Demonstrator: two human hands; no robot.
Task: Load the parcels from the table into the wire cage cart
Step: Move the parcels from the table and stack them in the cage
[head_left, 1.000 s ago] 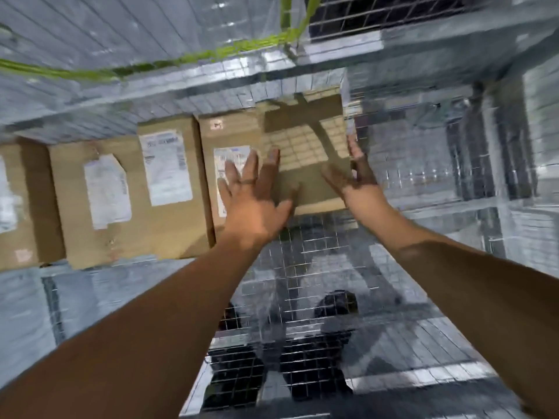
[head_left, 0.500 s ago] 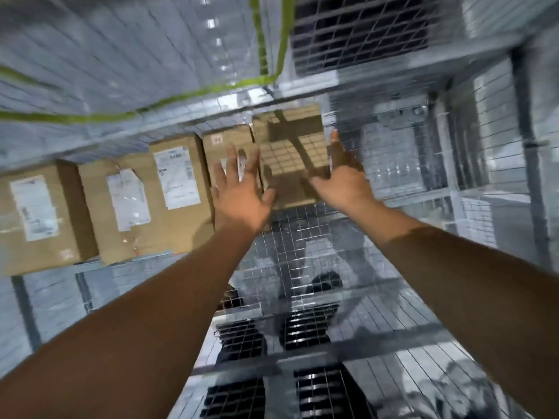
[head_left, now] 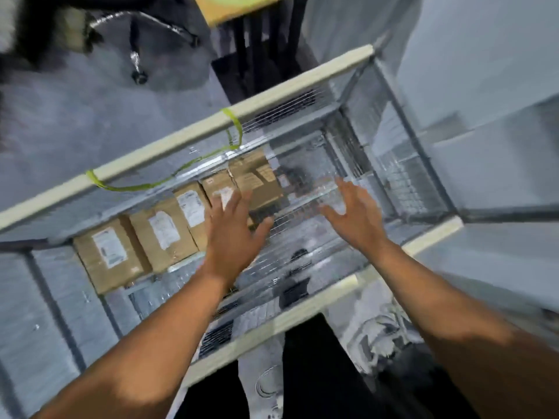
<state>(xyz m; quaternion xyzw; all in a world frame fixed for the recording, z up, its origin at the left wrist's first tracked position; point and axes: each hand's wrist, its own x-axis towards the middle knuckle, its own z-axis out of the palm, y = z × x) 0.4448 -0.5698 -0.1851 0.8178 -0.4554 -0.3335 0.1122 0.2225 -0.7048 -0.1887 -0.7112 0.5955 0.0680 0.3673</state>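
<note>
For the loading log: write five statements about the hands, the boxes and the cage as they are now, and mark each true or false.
1. Cardboard boxes stand in a row inside the cage. True.
2. The left hand grips a box. False: it is open and holds nothing.
3. The right hand is open and empty. True.
4. The strap on the cage is red. False: it is green.
5. The boxes bear no labels. False: several show white labels.

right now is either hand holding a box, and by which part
Nothing is held. The left hand and the right hand are both open, fingers spread, above the boxes in the cart.
</note>
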